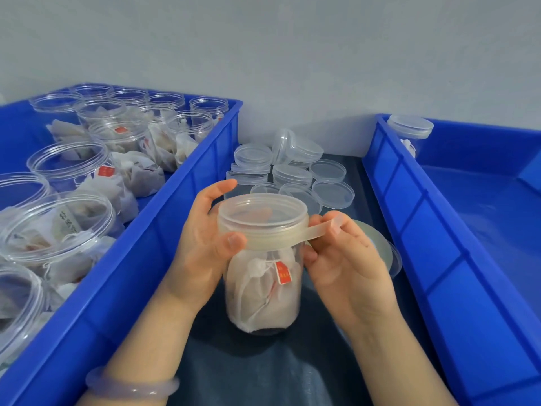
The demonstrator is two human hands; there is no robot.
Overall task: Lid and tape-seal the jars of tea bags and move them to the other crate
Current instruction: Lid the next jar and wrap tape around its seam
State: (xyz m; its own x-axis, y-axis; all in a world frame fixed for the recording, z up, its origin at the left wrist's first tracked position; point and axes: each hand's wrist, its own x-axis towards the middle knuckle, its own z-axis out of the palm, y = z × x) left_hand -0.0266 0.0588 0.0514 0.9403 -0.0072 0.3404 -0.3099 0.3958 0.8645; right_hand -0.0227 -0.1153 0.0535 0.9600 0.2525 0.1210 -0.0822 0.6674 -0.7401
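A clear jar of tea bags with a red tag stands lidded between the two crates. My left hand grips it at the lid, thumb pressing a strip of clear tape against the lid's lower edge. My right hand pinches the tape's free length and holds the tape roll, which is mostly hidden behind it. The left blue crate holds several open jars of tea bags. In the right blue crate one lidded jar stands in the far corner.
A pile of loose clear lids lies on the dark surface between the crates, just beyond the jar. A grey wall rises behind everything. A pale bangle sits on my left wrist.
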